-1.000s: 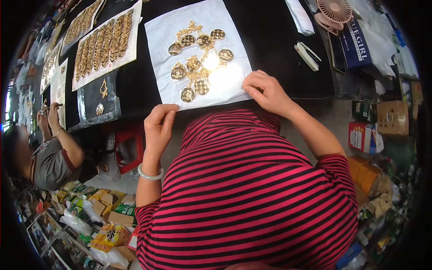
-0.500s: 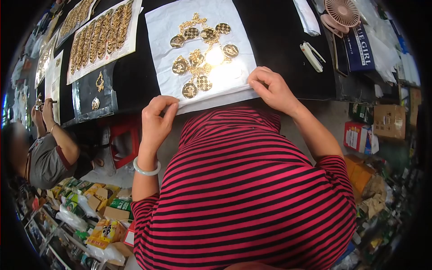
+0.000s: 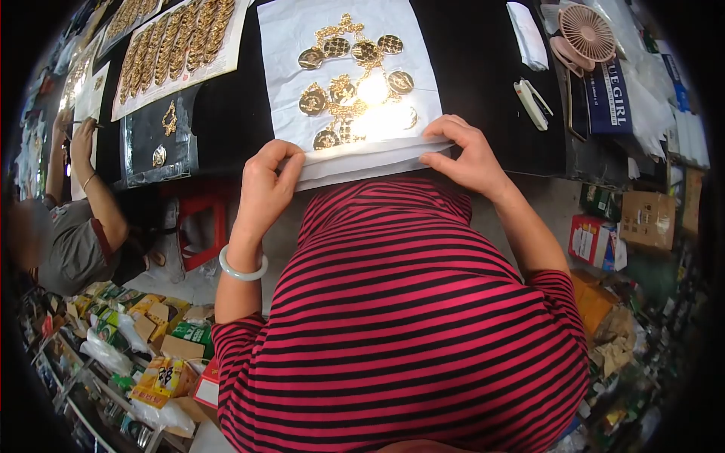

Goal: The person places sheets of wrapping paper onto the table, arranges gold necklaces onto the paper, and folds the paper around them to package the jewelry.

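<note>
"So, what is nearest?"

"A red-and-black striped shirt [image 3: 415,325] fills the near part, with a pale, glossy ring bracelet [image 3: 243,270] round the person's left wrist."

"And the left hand [image 3: 266,177]?"

"Its grip is closed, thumb against fingers, on the near left part of a thin white paper-like sheet [image 3: 282,90]. The right hand [image 3: 472,160] has its grip on the near right part, the layers between thumb and fingers."

"How does the sheet lie?"

"Flat on the black worktop [image 3: 232,113] for most of its length, but its near edge is folded into a strip between the hands, just beside the lowest round gold-and-black medallions [image 3: 337,47]. They lie on the sheet with fine gold chains among them; glare hides some."

"What is around it?"

"To the left, a clear plastic sleeve [image 3: 142,155] with a small gold chain [image 3: 169,118] and a round pendant [image 3: 159,156]. To the right, a white stapler-like tool [image 3: 533,104]."

"Farther out?"

"A row of thick gold chains [image 3: 175,44] on a pale card at the upper left, and a pink fan [image 3: 587,33] beside a dark blue box [image 3: 610,102] at the upper right."
</note>
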A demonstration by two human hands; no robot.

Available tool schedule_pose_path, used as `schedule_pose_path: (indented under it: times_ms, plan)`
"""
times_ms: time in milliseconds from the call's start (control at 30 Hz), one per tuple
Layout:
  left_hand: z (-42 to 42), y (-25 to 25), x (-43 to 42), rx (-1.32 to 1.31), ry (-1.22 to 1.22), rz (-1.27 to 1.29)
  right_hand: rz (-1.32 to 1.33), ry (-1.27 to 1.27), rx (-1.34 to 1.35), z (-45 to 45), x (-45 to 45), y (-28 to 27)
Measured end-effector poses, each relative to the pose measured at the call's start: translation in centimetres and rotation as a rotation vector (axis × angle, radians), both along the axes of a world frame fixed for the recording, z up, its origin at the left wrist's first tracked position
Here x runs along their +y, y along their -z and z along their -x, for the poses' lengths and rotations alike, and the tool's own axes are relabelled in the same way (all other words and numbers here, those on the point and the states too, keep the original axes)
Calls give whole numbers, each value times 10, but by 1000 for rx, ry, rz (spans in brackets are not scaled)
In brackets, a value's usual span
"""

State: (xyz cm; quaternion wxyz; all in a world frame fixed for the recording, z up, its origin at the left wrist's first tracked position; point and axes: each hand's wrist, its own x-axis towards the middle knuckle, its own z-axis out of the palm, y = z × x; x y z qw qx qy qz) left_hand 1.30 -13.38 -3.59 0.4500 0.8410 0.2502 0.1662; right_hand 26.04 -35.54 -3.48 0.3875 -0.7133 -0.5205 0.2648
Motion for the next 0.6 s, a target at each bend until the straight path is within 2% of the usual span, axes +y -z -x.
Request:
schedule_pose_path:
  times_ms: [200, 367, 400, 500, 600]
  plan:
    - [-1, -1, 1, 61, -35, 29, -84, -26, -353, 13, 5, -8]
    - [-4, -2, 3, 111, -63, 68, -129, 12, -345, 12, 5, -1]
    - [-4, -1, 3, 109, -62, 66, -99, 34, -277, 9, 3, 5]
    - [-5, 6, 5, -200, -107, 277, -47, 79, -144, 1, 2, 12]
    - [7, 5, 10, -188, -48, 262, -63, 113, -163, 2, 7, 12]
